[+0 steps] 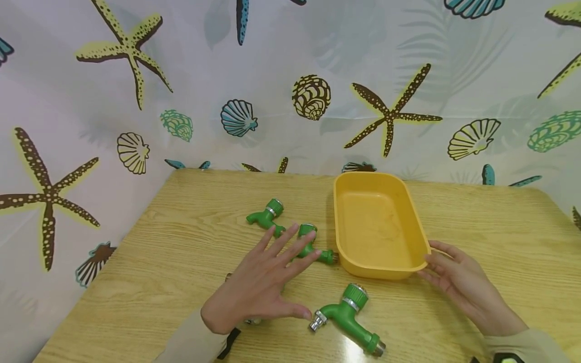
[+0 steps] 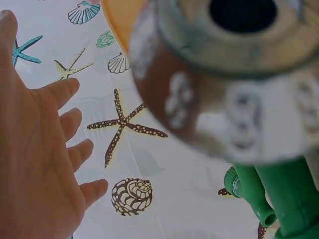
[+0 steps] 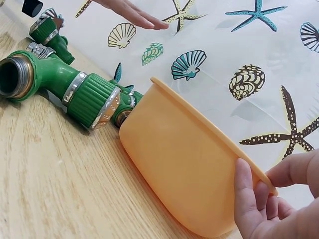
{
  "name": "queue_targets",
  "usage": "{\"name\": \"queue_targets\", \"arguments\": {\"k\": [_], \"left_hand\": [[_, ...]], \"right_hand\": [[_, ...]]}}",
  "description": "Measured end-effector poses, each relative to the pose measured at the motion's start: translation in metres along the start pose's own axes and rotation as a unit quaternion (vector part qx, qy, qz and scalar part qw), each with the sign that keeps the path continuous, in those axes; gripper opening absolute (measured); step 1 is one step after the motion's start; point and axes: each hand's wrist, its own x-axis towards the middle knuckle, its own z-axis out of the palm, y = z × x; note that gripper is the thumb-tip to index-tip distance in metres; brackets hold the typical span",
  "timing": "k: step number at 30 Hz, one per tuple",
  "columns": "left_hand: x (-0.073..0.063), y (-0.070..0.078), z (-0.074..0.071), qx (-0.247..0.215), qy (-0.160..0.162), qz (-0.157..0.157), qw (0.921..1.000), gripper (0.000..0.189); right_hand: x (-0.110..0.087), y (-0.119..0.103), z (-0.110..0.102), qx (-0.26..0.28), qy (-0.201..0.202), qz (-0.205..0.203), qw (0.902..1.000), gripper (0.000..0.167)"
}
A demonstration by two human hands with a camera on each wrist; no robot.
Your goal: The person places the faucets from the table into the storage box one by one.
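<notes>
My left hand [image 1: 260,282] is spread flat with straight fingers above several green taps, holding nothing. Its thumb tip overlaps the metal outlet of the nearest green tap [image 1: 349,317] in the head view. Beyond the fingertips lie a second green tap [image 1: 308,232], close beside the tub, and a third green tap [image 1: 268,217] farther back. Another tap is mostly hidden under the left hand. With thumb over the rim and fingers beneath, my right hand [image 1: 463,282] pinches the near right corner of a yellow plastic tub [image 3: 179,159]. Nothing lies in the tub.
All of this stands on a light wood-grain table [image 1: 181,227]. Behind it and along the left hangs a white cloth [image 1: 272,60] printed with starfish and shells. A metal tap end [image 2: 239,99] looms blurred and close in the left wrist view.
</notes>
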Motion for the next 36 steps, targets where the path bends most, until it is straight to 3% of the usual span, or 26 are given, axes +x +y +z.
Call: {"name": "queue_targets", "arguments": {"k": [8, 17, 21, 30, 36], "left_hand": [[0.005, 0.007, 0.002, -0.009, 0.068, 0.066, 0.9955, 0.106], [0.010, 0.016, 0.003, -0.025, 0.105, 0.121, 0.9869, 0.100], [0.011, 0.018, 0.003, -0.039, 0.121, 0.128, 0.9836, 0.096], [0.016, 0.028, 0.008, -0.037, 0.119, 0.143, 0.9818, 0.104], [0.017, 0.040, 0.014, -0.049, 0.076, 0.145, 0.9853, 0.113]], "right_hand": [[-0.001, 0.001, -0.003, 0.007, -0.001, 0.001, 1.0000, 0.037], [-0.002, 0.003, -0.005, 0.007, -0.018, -0.019, 0.9996, 0.036], [-0.001, 0.002, -0.005, 0.007, -0.020, -0.018, 0.9996, 0.036], [0.000, -0.002, -0.005, 0.007, -0.020, -0.020, 0.9996, 0.036], [-0.001, -0.003, -0.002, 0.005, -0.009, -0.017, 0.9998, 0.035]]}}
